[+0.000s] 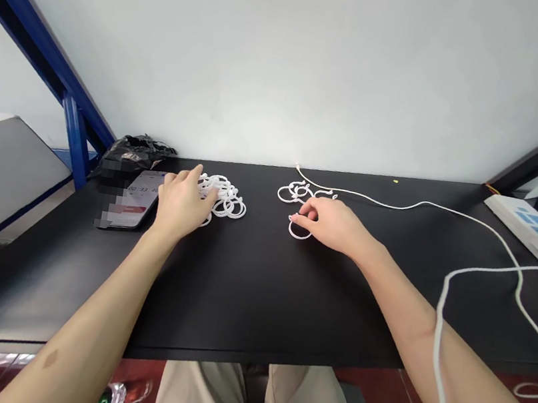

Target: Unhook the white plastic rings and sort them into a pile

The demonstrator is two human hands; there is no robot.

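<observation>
White plastic curtain rings [230,205], each with a small eyelet, lie in a tangled pile left of the middle of the black table. My left hand [182,202] rests over the pile's left side, thumb and fingers apart; some rings are hidden beneath it. To the right, my right hand [333,224] has its thumb and forefinger pinched at the top of a single curtain ring [299,237], which lies on or just over the tabletop. Just behind that hand is a smaller group of white rings [292,193], partly covered by the fingers.
A phone [140,199] showing a timer lies left of my left hand, in front of a black plastic bag [128,157]. A white cable [402,206] runs across the right side, passing over my right arm. A white packet [528,223] lies at the far right.
</observation>
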